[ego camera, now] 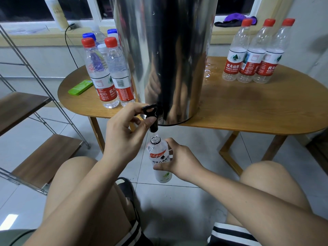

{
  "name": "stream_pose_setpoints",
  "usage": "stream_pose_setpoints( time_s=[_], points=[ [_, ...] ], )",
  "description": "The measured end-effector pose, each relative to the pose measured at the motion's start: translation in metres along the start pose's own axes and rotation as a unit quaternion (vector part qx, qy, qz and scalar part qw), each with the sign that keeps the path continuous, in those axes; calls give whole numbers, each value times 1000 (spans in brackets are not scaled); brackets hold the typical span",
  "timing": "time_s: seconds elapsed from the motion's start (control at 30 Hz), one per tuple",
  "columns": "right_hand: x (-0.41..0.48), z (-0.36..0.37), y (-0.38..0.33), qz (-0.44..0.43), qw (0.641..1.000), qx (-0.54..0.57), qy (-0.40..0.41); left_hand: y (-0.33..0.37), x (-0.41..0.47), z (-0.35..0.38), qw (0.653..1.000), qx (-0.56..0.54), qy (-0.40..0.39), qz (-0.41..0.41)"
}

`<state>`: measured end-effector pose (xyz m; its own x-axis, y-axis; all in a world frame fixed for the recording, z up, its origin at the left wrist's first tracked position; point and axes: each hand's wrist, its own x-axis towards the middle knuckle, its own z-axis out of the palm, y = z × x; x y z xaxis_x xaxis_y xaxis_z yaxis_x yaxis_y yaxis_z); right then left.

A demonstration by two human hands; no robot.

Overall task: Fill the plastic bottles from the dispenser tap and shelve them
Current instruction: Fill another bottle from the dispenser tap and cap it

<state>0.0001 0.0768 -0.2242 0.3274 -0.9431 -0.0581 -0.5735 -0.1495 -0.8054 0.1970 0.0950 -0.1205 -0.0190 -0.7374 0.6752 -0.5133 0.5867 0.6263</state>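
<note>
A tall steel dispenser [165, 55] stands on the wooden table [248, 107], its black tap [152, 115] over the front edge. My left hand [124, 128] pinches the tap lever with thumb and fingers. Below the spout my right hand [179, 160] grips an uncapped bottle with a white label [159, 160], held upright with its mouth right under the tap. A thin stream of water runs into the mouth.
Several capped bottles [108, 71] stand left of the dispenser beside a green flat case [80, 87]. Three red-capped bottles [255, 52] stand at the right, near spilled water [209, 70]. A metal-framed wooden shelf [26, 110] is at the left. My knees flank the tiled floor.
</note>
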Motion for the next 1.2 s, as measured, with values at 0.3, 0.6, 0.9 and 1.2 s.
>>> stream_pose_setpoints(
  time_s=[0.3, 0.6, 0.9, 1.2],
  points=[
    [0, -1, 0, -2, 1000, -2, 0, 0, 0, 0, 1000, 1, -1, 2],
    [-1, -1, 0, -6, 1000, -9, 0, 0, 0, 0, 1000, -1, 0, -2],
    [-2, -2, -1, -9, 1000, -14, 4, 1, 0, 0, 1000, -2, 2, 1],
    [-2, -3, -3, -8, 1000, -18, 4, 0, 0, -1, 1000, -3, -3, 3]
  ],
)
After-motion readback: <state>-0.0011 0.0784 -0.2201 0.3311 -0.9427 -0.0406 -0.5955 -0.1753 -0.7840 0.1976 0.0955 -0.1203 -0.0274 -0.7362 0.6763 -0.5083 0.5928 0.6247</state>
